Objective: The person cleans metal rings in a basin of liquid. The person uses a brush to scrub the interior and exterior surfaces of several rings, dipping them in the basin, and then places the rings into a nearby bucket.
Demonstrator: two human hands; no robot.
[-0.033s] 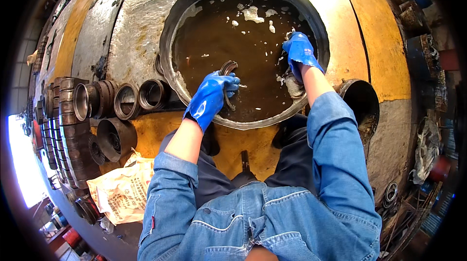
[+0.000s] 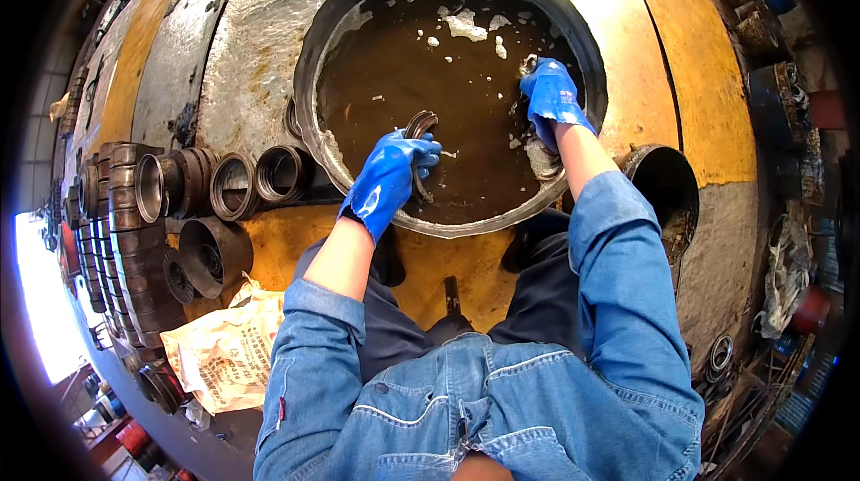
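In front of me stands a wide, dark-rimmed round tub with murky brown liquid in it. My left hand, in a blue rubber glove, is wrapped round a grooved metal ring at the tub's near left. Part of that ring is hidden by the fingers and the liquid. At the right side of the tub my right hand, gloved the same, is closed; a bit of something greyish shows at its fingertips, too small to name. Below its wrist a pale, soaked lump lies against the tub wall.
Left of the tub lie several metal rings, beside long stacks of similar parts and a wider cylinder. A printed paper sack is at lower left. To the right lies a dark, hollow drum. White foam floats in the tub.
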